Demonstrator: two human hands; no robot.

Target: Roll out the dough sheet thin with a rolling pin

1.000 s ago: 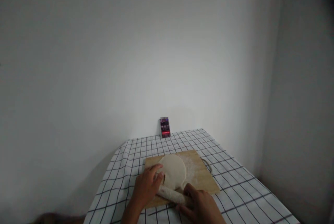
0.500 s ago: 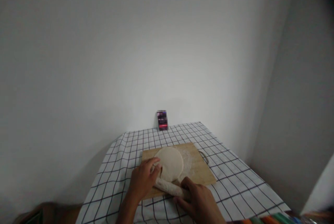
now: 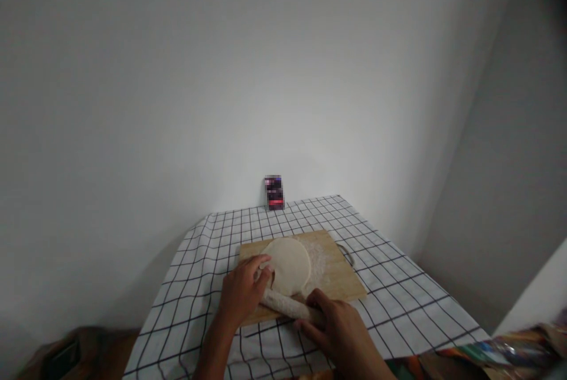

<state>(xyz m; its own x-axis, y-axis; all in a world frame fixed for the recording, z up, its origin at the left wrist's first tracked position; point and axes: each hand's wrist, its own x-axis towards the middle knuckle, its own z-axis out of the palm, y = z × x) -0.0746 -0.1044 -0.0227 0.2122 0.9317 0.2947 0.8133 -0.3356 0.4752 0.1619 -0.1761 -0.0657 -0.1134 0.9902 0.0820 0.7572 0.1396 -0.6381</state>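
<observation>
A flat round of dough (image 3: 290, 266) lies on a wooden cutting board (image 3: 343, 279) dusted with flour. My left hand (image 3: 241, 290) is at the dough's left edge, thumb and fingers curled together with a pale bit of dough seemingly pinched between them. In front of the dough a floury rolling pin (image 3: 287, 304) lies slantwise across the board's near edge. My right hand (image 3: 339, 324) grips the pin's right end. The pin's left end is close to my left thumb and partly hidden there.
A white checked cloth (image 3: 390, 297) covers the table. Against the wall at the back stands a blurred dark phone-like object (image 3: 274, 192). A metal handle (image 3: 348, 253) sticks out from the board's right side. Colourful material (image 3: 500, 347) shows at the lower right.
The whole scene sits slightly higher in the picture, as the camera has tilted down. Both hands, the rolling pin and the dough keep nearly the same places on the board.
</observation>
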